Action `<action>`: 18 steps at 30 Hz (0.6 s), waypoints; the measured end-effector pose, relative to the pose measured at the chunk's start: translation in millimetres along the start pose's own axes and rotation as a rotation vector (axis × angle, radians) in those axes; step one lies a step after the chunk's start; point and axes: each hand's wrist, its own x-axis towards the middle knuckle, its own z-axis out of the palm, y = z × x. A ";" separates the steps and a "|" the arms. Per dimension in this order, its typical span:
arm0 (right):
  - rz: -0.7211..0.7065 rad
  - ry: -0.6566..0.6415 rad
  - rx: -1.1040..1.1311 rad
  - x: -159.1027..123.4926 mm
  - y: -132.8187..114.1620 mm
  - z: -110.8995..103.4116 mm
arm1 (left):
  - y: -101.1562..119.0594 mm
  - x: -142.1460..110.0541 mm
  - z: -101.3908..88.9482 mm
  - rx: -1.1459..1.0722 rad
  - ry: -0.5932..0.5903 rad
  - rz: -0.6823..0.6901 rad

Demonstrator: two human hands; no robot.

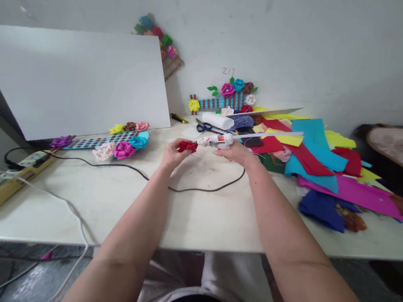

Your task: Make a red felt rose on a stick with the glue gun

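Observation:
My left hand (175, 154) is closed around a small red paper flower (188, 146) above the middle of the table. Facing it from the right, my right hand (234, 153) grips a white hot glue gun (225, 141), with its nozzle turned toward the flower. Whether the nozzle touches the flower I cannot tell. A long pale glue stick (274, 136) juts out of the gun's back, and a black cord runs from it across the table. Behind the gun lie dark-handled scissors (204, 128) and a white roll (218, 120).
Coloured paper sheets (316, 157) are heaped on the right. A flower-decorated woven guitar shape (105, 141) lies at left, before a leaning white board (72, 83); another (227, 99) stands against the wall. A yellow power strip (4, 188) sits at the left edge. A box cutter (179, 118) lies behind.

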 end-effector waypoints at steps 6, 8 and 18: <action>-0.017 -0.002 -0.011 1.3 1.3 0.4 | -0.2 0.3 0.0 -0.006 0.007 -0.005; -0.008 -0.002 -0.015 1.1 1.0 0.3 | -0.3 0.6 0.4 -0.011 0.008 -0.005; 0.023 -0.017 -0.066 -1.4 -3.8 -0.2 | 0.5 0.6 0.3 0.015 -0.008 0.008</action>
